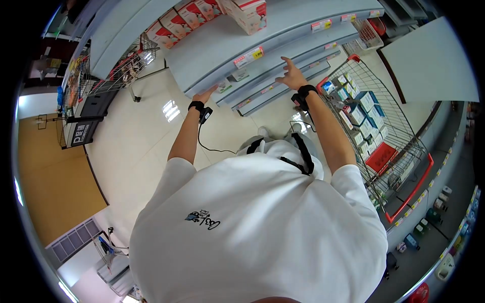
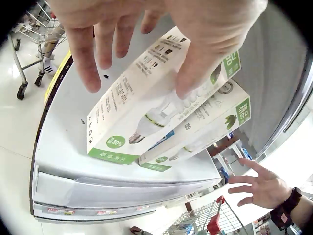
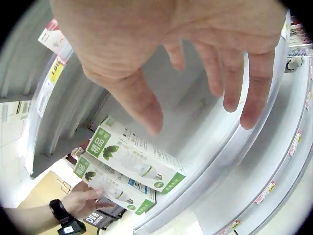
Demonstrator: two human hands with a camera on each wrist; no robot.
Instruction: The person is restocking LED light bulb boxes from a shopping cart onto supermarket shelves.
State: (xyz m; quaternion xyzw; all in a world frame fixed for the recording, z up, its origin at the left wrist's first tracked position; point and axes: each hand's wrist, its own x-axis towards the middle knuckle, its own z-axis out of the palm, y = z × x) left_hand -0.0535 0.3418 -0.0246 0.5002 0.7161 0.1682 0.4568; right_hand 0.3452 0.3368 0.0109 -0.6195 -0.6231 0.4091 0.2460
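Note:
Two white-and-green light bulb boxes lie side by side on the shelf beneath the upper one. My left hand (image 1: 204, 96) is at the nearer light bulb box (image 2: 142, 105); in the left wrist view its thumb overlaps the printed face and its relaxed fingers spread past the other side. Beside that box lies the second light bulb box (image 2: 200, 127), partly covered by the first. My right hand (image 1: 293, 77) is held out over the shelf with fingers spread, holding nothing. In the right wrist view its thumb is above the second box (image 3: 137, 161).
Above the boxes runs a grey shelf edge (image 1: 222, 65) with price tags. Red-and-white cartons (image 1: 192, 16) stand on the upper shelf. A wire shopping cart (image 1: 374, 151) with several boxes stands at my right. Another cart (image 1: 126, 63) is at the left, beyond the shelf end.

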